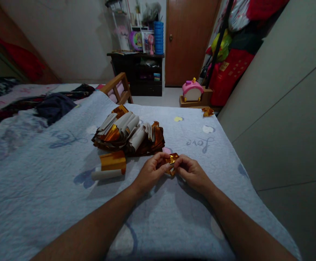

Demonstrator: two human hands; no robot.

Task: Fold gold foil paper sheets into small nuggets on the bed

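Pale blue quilted fabric bedspread [160, 224]: spread flat, wrinkled toward the left, printed with hearts (one near the far edge is yellow) and the word "Love".
Thick heap of gold-and-grey foil paper sheets [143, 137]: on the bedspread left of centre, layered, many edges curling over.
Single gold foil sheet with a grey rolled edge [111, 162]: just in front of the heap, on the bedspread.
Small folded gold foil piece [207, 112]: at the far right corner, well apart from the heap.
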